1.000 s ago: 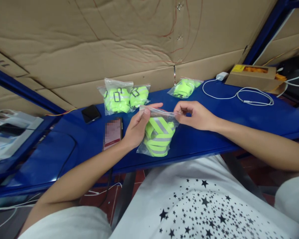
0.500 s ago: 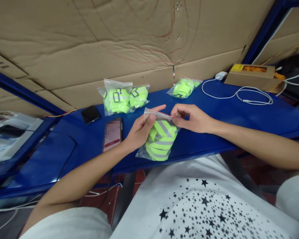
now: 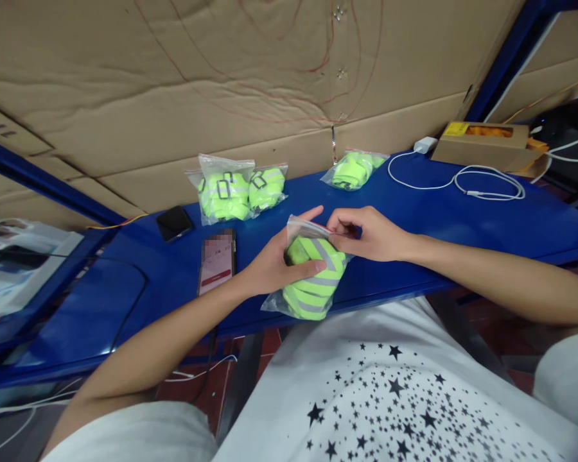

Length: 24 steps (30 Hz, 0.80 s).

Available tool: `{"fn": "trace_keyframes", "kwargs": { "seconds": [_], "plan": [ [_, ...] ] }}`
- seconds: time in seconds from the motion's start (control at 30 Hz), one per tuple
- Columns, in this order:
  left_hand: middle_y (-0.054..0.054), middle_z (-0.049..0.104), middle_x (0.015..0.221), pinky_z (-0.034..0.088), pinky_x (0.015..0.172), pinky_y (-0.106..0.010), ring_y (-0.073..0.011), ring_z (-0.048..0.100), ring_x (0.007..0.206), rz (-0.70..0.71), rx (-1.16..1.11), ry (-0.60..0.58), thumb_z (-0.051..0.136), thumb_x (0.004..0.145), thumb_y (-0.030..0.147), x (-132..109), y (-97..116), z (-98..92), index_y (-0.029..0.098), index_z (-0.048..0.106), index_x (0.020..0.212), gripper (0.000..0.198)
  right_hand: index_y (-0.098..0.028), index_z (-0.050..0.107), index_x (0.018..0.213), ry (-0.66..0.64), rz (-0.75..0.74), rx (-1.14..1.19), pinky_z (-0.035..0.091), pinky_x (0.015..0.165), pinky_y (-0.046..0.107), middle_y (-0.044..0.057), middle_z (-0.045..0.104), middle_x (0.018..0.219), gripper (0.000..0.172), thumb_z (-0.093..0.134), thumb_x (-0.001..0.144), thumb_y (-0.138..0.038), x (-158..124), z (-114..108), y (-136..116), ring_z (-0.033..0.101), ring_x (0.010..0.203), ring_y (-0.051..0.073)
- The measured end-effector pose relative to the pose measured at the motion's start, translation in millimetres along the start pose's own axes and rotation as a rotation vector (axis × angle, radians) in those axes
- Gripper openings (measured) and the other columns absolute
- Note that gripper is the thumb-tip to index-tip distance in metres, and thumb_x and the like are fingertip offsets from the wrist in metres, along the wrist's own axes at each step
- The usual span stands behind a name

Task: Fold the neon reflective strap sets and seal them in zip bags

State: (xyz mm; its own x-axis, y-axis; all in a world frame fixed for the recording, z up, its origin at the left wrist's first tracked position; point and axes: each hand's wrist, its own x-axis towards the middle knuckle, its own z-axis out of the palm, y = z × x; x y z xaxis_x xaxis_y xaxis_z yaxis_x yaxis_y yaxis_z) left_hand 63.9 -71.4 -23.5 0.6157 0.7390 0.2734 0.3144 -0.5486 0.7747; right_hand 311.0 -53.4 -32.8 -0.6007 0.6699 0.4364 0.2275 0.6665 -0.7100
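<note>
A clear zip bag (image 3: 313, 298) packed with a folded neon-yellow reflective strap is held up over the front edge of the blue table. My left hand (image 3: 284, 260) grips it from the left, thumb across the front of the bundle, other fingers behind and the index finger stretched out. At the bag's top right corner, my right hand (image 3: 366, 232) pinches the red-lined seal between thumb and curled fingers. Farther back stand filled bags of the same kind: a pair at the left (image 3: 226, 192), (image 3: 268, 187) touching each other, and a single bag (image 3: 354, 170) lying to the right.
On the blue table (image 3: 428, 218) lie a lit phone (image 3: 218, 263) and a dark phone (image 3: 174, 222) at the left. A white charger (image 3: 424, 145) with a coiled cable and an open cardboard box (image 3: 481, 151) are at the right. A cardboard wall (image 3: 221, 77) rises behind.
My left thumb has moved from the bag's top edge down across the front of the bundle. My right hand stays at the seal's right corner.
</note>
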Motion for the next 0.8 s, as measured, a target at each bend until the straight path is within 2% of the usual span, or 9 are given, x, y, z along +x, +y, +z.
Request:
{"fn": "trace_keyframes", "kwargs": {
  "seconds": [0.2, 0.37, 0.5, 0.57, 0.7, 0.8],
  "plan": [
    [-0.010, 0.040, 0.168, 0.041, 0.121, -0.047, -0.0365, 0.046, 0.150, -0.058, -0.026, -0.039, 0.079, 0.086, 0.048, 2.2, 0.6, 1.0, 0.026, 0.050, 0.154, 0.077, -0.019, 0.063, 0.089, -0.011, -0.089, -0.086, 0.036, 0.059, 0.021, -0.006, 0.057, 0.066, 0.011, 0.061, 0.097, -0.027, -1.1, -2.6, 0.0, 0.047, 0.059, 0.008],
    [-0.010, 0.043, 0.167, 0.040, 0.122, -0.050, -0.0403, 0.042, 0.152, -0.082, -0.038, -0.037, 0.084, 0.080, 0.048, 2.2, -2.3, 1.9, 0.026, 0.059, 0.146, 0.074, -0.018, 0.067, 0.098, -0.035, -0.050, -0.004, 0.041, 0.062, 0.022, -0.001, 0.066, 0.077, 0.014, 0.064, 0.096, -0.032, 1.4, -3.3, 1.2, 0.054, 0.065, 0.009],
    [-0.009, 0.059, 0.154, 0.044, 0.118, -0.051, -0.0396, 0.055, 0.140, -0.124, -0.069, -0.084, 0.083, 0.080, 0.049, 0.8, -3.1, 2.7, 0.029, 0.056, 0.150, 0.078, -0.019, 0.061, 0.087, -0.040, 0.016, 0.107, 0.037, 0.053, 0.021, -0.005, 0.056, 0.066, 0.020, 0.065, 0.095, -0.037, 2.2, 1.8, 4.4, 0.047, 0.057, 0.009],
    [-0.010, 0.061, 0.152, 0.045, 0.117, -0.051, -0.0392, 0.059, 0.136, -0.125, -0.066, -0.099, 0.083, 0.081, 0.049, 0.9, -2.4, 3.1, 0.028, 0.053, 0.153, 0.081, -0.019, 0.060, 0.088, -0.053, 0.022, 0.090, 0.037, 0.053, 0.021, -0.005, 0.056, 0.066, 0.019, 0.064, 0.095, -0.036, 1.8, 3.6, 4.8, 0.047, 0.057, 0.009],
    [-0.010, 0.056, 0.156, 0.040, 0.122, -0.050, -0.0399, 0.054, 0.142, -0.107, -0.050, -0.141, 0.083, 0.081, 0.049, 1.4, -0.7, 3.2, 0.026, 0.054, 0.153, 0.081, -0.018, 0.063, 0.088, -0.081, -0.040, -0.064, 0.040, 0.061, 0.021, -0.004, 0.061, 0.072, 0.015, 0.067, 0.092, -0.032, 0.8, 1.9, 1.4, 0.050, 0.062, 0.008],
    [-0.007, 0.045, 0.166, 0.037, 0.124, -0.047, -0.0387, 0.044, 0.151, -0.137, -0.042, -0.166, 0.083, 0.082, 0.047, 1.2, -1.6, 2.7, 0.030, 0.047, 0.158, 0.086, -0.018, 0.065, 0.082, -0.117, -0.081, -0.154, 0.039, 0.061, 0.022, -0.003, 0.063, 0.070, 0.023, 0.063, 0.097, -0.035, 0.5, -1.8, -1.0, 0.051, 0.061, 0.009]
  ]
}}
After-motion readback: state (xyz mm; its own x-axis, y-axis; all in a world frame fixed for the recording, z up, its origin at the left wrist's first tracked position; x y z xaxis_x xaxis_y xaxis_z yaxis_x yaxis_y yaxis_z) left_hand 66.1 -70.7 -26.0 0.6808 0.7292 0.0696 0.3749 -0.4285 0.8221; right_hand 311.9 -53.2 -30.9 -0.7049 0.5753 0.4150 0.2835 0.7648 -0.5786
